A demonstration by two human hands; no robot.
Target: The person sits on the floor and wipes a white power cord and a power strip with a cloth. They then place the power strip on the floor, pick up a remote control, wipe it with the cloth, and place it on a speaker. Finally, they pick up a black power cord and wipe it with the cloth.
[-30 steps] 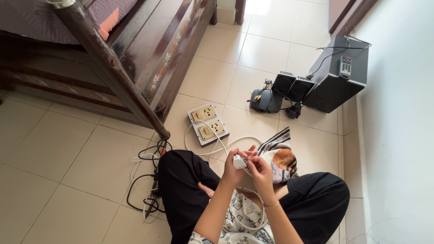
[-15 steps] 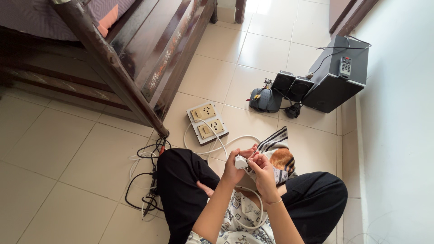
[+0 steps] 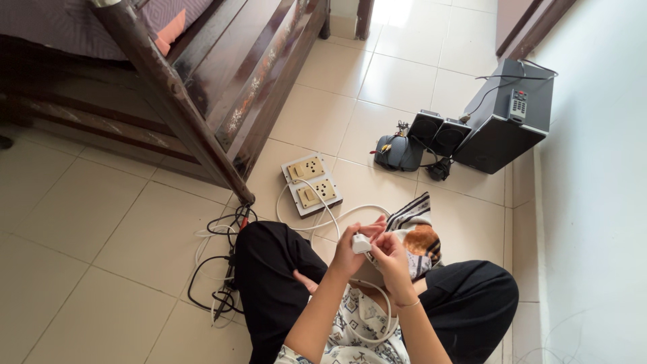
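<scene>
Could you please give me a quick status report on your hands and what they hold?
Left hand and right hand both closed on small white plastic plug. White cable trails to beige two-socket board on floor. Nothing between the hands.

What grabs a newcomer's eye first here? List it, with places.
At bottom centre, the left hand and right hand hold a small white plug over crossed legs. Just beyond lies a beige socket board on the tiles, with black speakers by the right wall.

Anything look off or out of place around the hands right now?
Yes: the socket board lies loose and askew on the floor, its white cord looping to the plug both hands hold. Black wires tangle beside the left knee.
</scene>
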